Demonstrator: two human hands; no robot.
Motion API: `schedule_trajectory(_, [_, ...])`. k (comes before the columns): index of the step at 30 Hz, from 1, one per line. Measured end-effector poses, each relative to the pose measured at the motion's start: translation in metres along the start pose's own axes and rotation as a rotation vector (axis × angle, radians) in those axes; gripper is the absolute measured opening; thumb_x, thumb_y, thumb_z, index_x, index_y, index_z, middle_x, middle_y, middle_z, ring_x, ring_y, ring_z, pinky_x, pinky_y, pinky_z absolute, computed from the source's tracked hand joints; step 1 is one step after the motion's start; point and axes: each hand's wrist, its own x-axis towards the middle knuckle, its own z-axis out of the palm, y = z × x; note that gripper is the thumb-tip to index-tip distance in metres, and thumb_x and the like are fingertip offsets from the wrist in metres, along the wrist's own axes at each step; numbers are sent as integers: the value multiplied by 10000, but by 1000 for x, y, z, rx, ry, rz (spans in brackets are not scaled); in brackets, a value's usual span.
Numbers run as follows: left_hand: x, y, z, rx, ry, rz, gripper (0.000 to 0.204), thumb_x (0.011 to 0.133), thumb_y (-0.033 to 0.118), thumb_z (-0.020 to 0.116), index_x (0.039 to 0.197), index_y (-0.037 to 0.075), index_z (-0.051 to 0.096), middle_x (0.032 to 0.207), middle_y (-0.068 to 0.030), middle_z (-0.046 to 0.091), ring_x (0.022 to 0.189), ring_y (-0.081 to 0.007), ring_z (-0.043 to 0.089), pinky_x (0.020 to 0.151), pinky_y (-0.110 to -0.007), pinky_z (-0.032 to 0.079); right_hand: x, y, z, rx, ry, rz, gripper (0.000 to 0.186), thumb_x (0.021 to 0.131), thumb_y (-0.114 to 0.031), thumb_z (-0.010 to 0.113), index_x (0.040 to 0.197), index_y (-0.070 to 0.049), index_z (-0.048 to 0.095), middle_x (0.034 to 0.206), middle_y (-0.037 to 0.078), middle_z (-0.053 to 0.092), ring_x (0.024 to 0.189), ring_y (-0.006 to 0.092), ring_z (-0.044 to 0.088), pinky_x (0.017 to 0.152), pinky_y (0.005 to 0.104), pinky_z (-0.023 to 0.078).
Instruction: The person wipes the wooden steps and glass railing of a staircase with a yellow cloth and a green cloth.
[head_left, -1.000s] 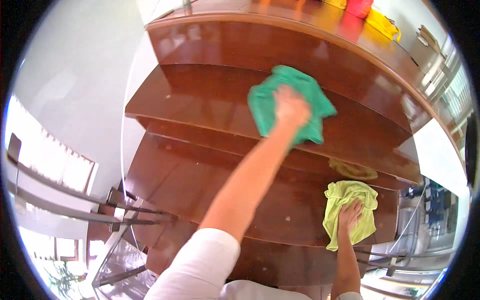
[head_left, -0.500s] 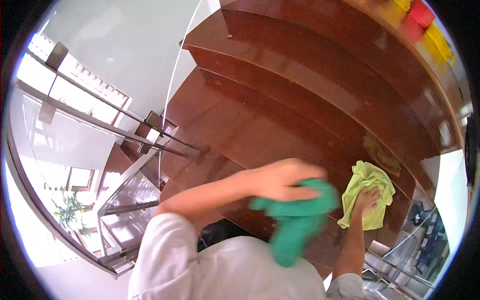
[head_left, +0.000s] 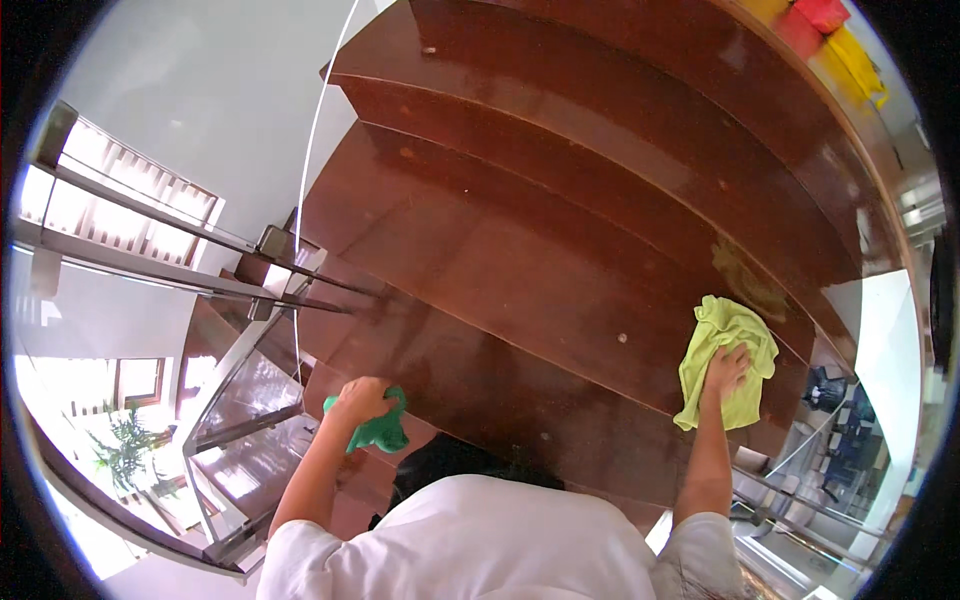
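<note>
My left hand (head_left: 363, 400) is closed around a bunched green cloth (head_left: 383, 433), low over the left end of the nearest stair tread. Whether that cloth touches the surface I cannot tell. On the right, a yellow-green cloth (head_left: 712, 322) lies crumpled on the reddish-brown stairs (head_left: 520, 260). My right hand (head_left: 728, 370) presses down into its middle, fingers bent and gripping the fabric. Small pale specks and a dull, yellowish patch (head_left: 748, 277) show on the stair surface, the patch just beyond the yellow-green cloth.
Curved steps rise toward the far side. Glass panels with metal rails (head_left: 200, 270) border the left, beside a white wall. More railing (head_left: 800, 510) runs at the lower right, with a lower level seen through it. Red and yellow items (head_left: 850, 65) sit at the far right.
My left hand has swung left with the green cloth, from in front of my body to the left end of the tread. My right hand stays on the yellow-green cloth. The view has shifted slightly.
</note>
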Motion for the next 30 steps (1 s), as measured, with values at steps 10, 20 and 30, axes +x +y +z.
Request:
schedule_trajectory(10, [57,125,-22,-26,304,381,377,837,272,636,1165,92,596,1077,-203,627,1004,-347,611,850,-437,492,8,-22,-40,571,128,171,518,885,-168,575,1367,-60,419,1345,180,409,1183,364,476,934,487,443])
schedule_trajectory(20, [146,423,-28,-198,66,784,448,838,165,635,1243,77,464,941,-168,667,963,-333,631,804,-447,501,116,76,-27,463,-148,-1,438,877,-142,593,1278,-86,427,1181,179,569,955,334,611,775,417,511])
schedule_trajectory(30, [165,501,19,-827,-92,527,475,833,-12,554,1287,28,420,752,-150,647,547,-202,652,414,-312,520,-48,28,-197,1093,285,-566,185,861,-6,593,1031,-55,645,900,57,554,779,139,537,660,245,443])
